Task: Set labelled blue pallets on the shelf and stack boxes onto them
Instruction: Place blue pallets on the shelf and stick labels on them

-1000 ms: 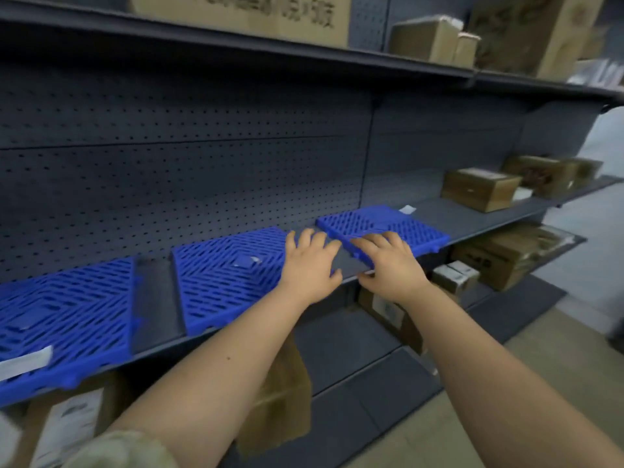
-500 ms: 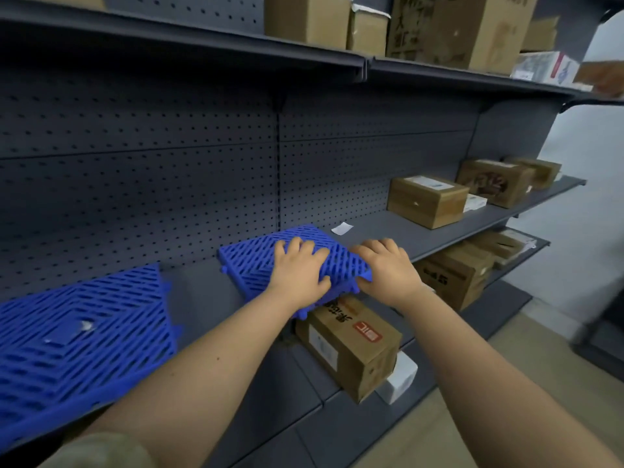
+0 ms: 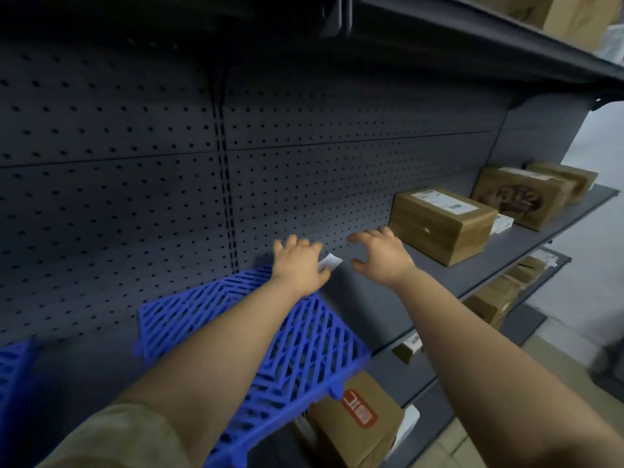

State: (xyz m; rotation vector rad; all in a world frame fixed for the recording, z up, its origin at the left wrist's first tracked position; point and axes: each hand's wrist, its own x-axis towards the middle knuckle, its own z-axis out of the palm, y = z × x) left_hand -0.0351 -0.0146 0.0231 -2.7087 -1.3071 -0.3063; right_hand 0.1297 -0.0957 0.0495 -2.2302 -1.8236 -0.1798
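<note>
A blue lattice pallet (image 3: 297, 346) lies on the grey middle shelf (image 3: 472, 275), its front corner hanging over the edge. My left hand (image 3: 299, 265) hovers over the pallet's far right corner, fingers spread, next to a small white label (image 3: 330, 262) lying on the shelf. To the right of the label, my right hand (image 3: 380, 253) is open above bare shelf, holding nothing. A taped cardboard box (image 3: 442, 224) stands just right of that hand. A second blue pallet (image 3: 13, 369) shows at the left edge.
Two more brown boxes (image 3: 526, 195) sit further right on the same shelf. Below are lower shelves with a box bearing a red logo (image 3: 358, 420) and other cartons (image 3: 496, 295). A perforated grey back panel (image 3: 135, 163) rises behind; an upper shelf (image 3: 489, 38) overhangs.
Both hands have let go of the blue pallet and reached right and further back, toward the white label and the bare shelf. The view has swung right; the pallet now lies lower left.
</note>
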